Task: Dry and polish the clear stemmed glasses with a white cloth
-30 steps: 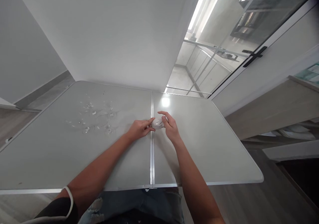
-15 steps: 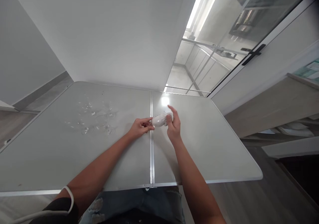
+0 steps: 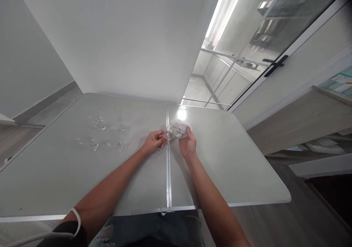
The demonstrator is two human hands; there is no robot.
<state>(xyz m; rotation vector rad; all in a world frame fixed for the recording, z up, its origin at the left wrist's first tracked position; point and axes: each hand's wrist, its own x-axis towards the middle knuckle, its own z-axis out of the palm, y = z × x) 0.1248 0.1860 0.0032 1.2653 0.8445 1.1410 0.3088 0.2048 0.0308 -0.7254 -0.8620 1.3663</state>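
Over the table's middle seam, my left hand [image 3: 154, 142] pinches the narrow end of a clear glass [image 3: 168, 133] that lies sideways between both hands. My right hand [image 3: 187, 144] is closed around a white cloth [image 3: 179, 127] bunched over the glass's wider end. Both hands hover just above the grey folding table [image 3: 225, 155]. Most of the glass is hidden by the cloth and my fingers.
Several clear stemmed glasses [image 3: 106, 137] stand in a group on the table's left half. A white wall rises behind the table; a glass door with a black handle [image 3: 273, 66] is at the right. A wooden shelf [image 3: 308, 118] stands beyond the table's right edge.
My right hand has turned and lifted the cloth-wrapped end of the glass up and away from me. My left hand has kept its pinch in nearly the same place.
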